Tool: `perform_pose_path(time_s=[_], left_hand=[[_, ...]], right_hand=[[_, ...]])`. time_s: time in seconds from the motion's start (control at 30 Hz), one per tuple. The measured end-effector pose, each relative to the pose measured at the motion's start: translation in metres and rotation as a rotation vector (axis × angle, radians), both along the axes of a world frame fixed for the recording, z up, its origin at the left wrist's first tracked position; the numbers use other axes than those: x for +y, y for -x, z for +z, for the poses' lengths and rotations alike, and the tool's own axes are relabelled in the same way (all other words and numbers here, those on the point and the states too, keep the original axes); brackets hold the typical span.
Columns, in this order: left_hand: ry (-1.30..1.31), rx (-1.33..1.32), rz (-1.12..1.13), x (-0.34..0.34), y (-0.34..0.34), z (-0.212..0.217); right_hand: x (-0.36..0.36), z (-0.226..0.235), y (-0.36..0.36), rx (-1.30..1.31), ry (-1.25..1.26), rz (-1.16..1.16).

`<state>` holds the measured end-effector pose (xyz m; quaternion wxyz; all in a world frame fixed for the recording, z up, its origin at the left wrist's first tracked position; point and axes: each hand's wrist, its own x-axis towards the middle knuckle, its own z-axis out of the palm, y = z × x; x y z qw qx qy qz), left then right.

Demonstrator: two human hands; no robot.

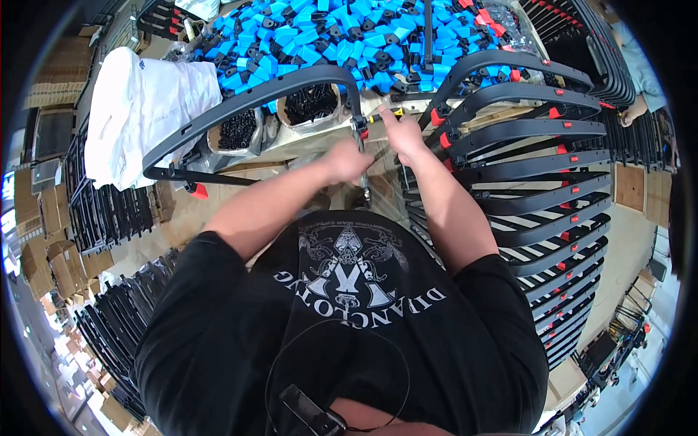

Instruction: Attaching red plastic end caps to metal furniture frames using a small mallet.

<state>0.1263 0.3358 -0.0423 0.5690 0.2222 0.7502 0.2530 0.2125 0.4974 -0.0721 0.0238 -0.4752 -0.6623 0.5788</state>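
A black curved frame (254, 93) with red end pieces stands in front of me, reaching from the left to the middle. My left hand (349, 161) is closed around a long silver metal tool (361, 132), upright beside the frame's near end; its exact kind I cannot make out. Just to the right, my right hand (402, 134) is closed on a yellow-and-black handle (376, 117) lying crosswise, its far part touching or close to the frame's end. My fingers hide most of both tools.
Behind lies a big heap of blue and black plastic parts (320, 40). Two boxes of small black pieces (309, 105) sit before it. A white sack (145, 109) stands left. Stacked black frames (538, 174) fill the right. Another person's hand (634, 110) shows far right.
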Motion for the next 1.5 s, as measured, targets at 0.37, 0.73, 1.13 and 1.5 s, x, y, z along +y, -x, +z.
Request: perform_pose_path(time_s=[0.37, 0.73, 1.13, 1.5], left_hand=[[-0.235, 0.603, -0.049, 0.002, -0.012, -0.005], [-0.163, 0.524, 0.114, 0.002, -0.03, -0.009], [-0.126, 0.539, 0.145, -0.004, -0.035, -0.01], [-0.211, 0.377, 0.473, -0.115, 0.02, 0.01]], right_hand=[[-0.002, -0.002, 0.002, 0.022, -0.105, -0.005], [-0.004, -0.053, -0.026, 0.39, 0.078, 0.061], [-0.025, 0.002, -0.038, -0.021, -0.097, 0.106], [-0.015, -0.023, 0.006, 0.458, 0.085, -0.388]])
